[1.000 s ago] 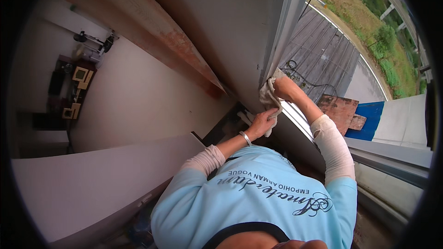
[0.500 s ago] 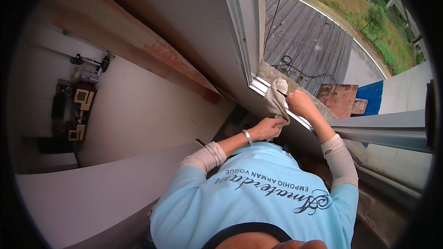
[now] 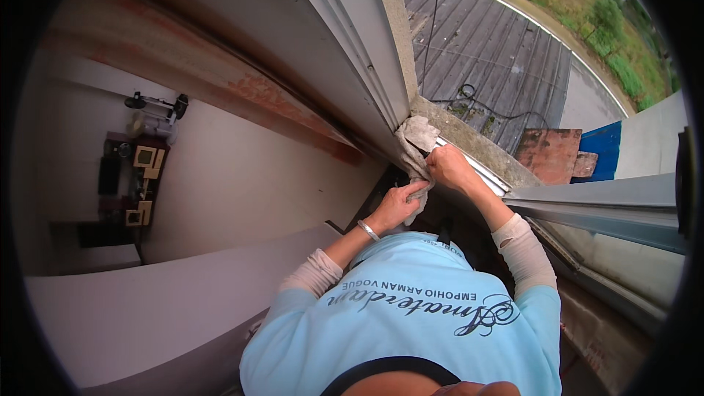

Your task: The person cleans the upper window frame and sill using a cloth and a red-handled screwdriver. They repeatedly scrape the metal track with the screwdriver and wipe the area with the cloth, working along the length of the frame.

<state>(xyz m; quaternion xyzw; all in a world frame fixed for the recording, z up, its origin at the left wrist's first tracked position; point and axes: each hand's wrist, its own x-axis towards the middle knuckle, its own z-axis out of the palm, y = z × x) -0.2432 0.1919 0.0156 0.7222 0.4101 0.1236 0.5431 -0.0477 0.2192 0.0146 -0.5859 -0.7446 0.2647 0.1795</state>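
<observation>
A crumpled greyish-beige rag [image 3: 419,133] lies over the corner end of the white window track [image 3: 484,171]. My left hand [image 3: 394,207], a silver bangle on its wrist, is closed round the rag's lower part. Against the rag, my right hand [image 3: 450,167] grips a thin dark tool [image 3: 417,149], its tip pressed into the cloth. Most of the tool is hidden by the fingers and rag, so its kind does not show.
The upright window frame [image 3: 381,66] rises at the corner, with a rough stone ledge [image 3: 469,134] outside the track. Beyond lies a grey corrugated roof [image 3: 491,51] with a black cable. A metal sash rail [image 3: 601,209] stands at right; shelving [image 3: 139,176] is far left below.
Both hands have moved left along the track with the rag and tool, up to the corner of the frame. The view has shifted a little as well.
</observation>
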